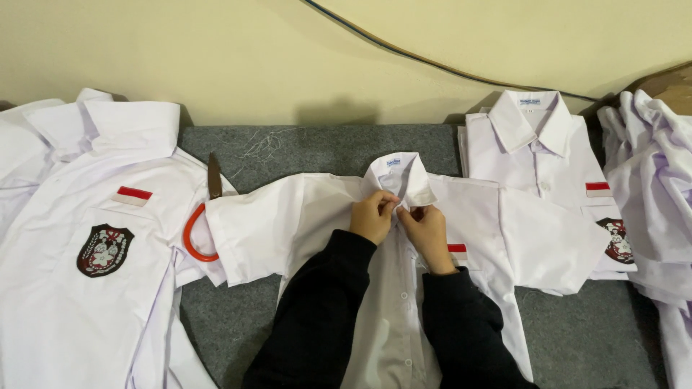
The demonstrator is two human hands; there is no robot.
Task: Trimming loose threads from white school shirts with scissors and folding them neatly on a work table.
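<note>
left hand, right hand side by side, fingertips pinched, dark sleeves.

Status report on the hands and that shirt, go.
Left hand and right hand pinching white shirt at the collar. Shirt flat on grey table. Scissors at its left sleeve.

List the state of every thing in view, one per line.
Middle shirt: spread flat, front up, collar pinched by both hands.
Left hand: fingers closed on the placket.
Right hand: same.
Right shirt: folded.
Left shirt: unfolded.
Scissors: partly hidden.
</note>
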